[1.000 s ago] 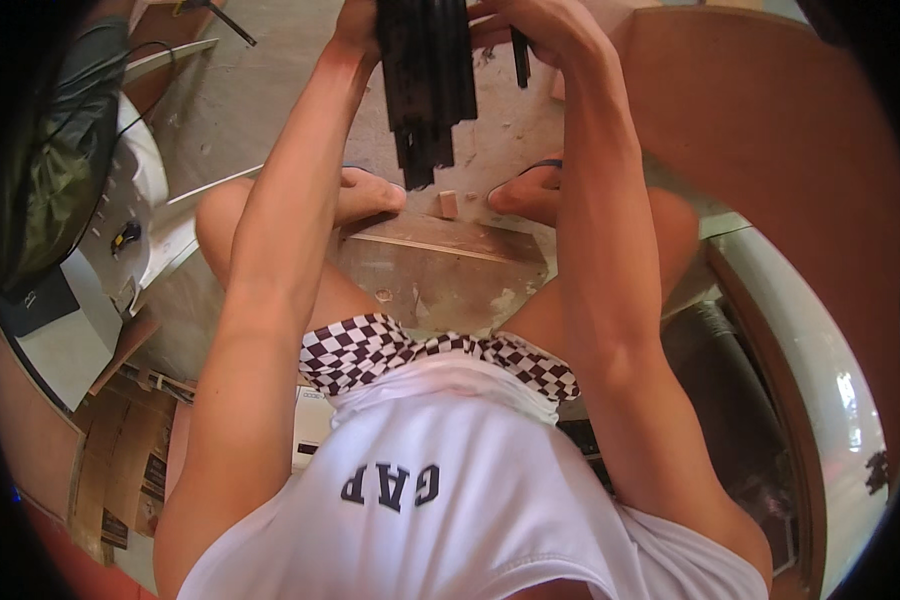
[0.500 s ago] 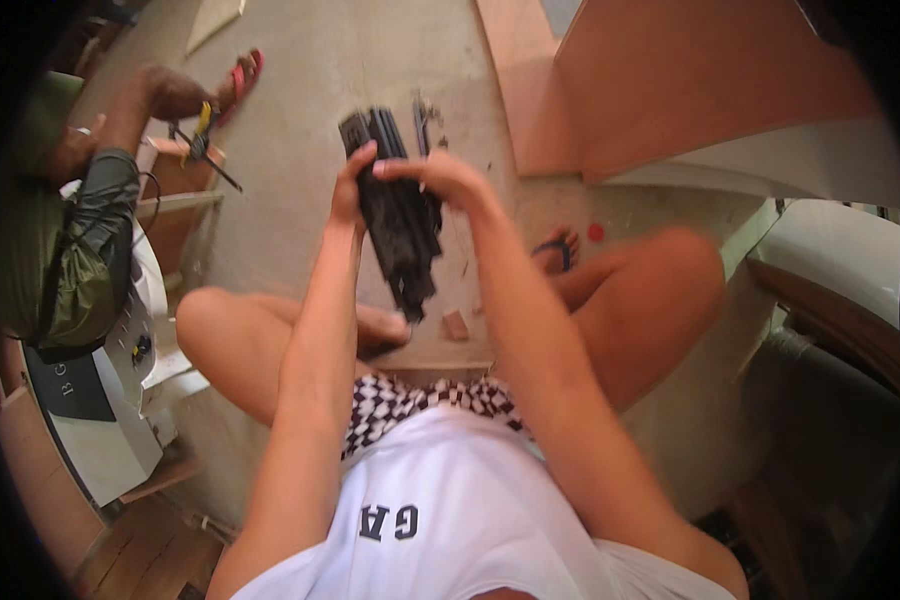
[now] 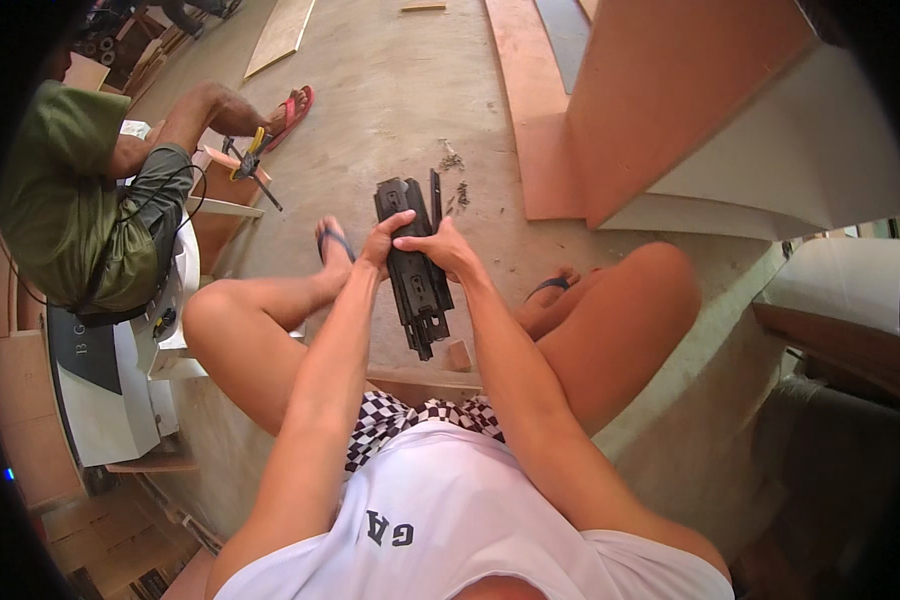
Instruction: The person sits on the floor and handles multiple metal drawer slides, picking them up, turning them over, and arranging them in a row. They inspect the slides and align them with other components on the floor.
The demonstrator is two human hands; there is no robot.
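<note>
While the left hand (image 3: 378,243) and the right hand (image 3: 449,252) lie close together, both are clamped on a bundle of black drawer slides (image 3: 418,287), one on each side. Each thumb rests across the upper face; the fingers underneath are largely hidden. The bundle is held in front of the seated person, between the lower legs and above the concrete floor (image 3: 400,105), its long axis running away from the body. Its near end is stepped, the members ending unevenly. Along its right side, a thin black strip (image 3: 435,192) projects beyond the right hand; whether the fingers grip it cannot be told.

Near the lower end of the bundle appears a small wooden block (image 3: 458,357). Beyond the strip, small dark fragments (image 3: 452,157) are scattered over the concrete, too small to identify. To the right, a large reddish-brown panel (image 3: 670,95) stands tilted beside a flat board (image 3: 532,140).

At left sits a co-worker in an olive-green shirt (image 3: 60,215), with a red sandal (image 3: 292,120) on the visible foot. Near that foot is a black-and-yellow clamp (image 3: 243,163).
</note>
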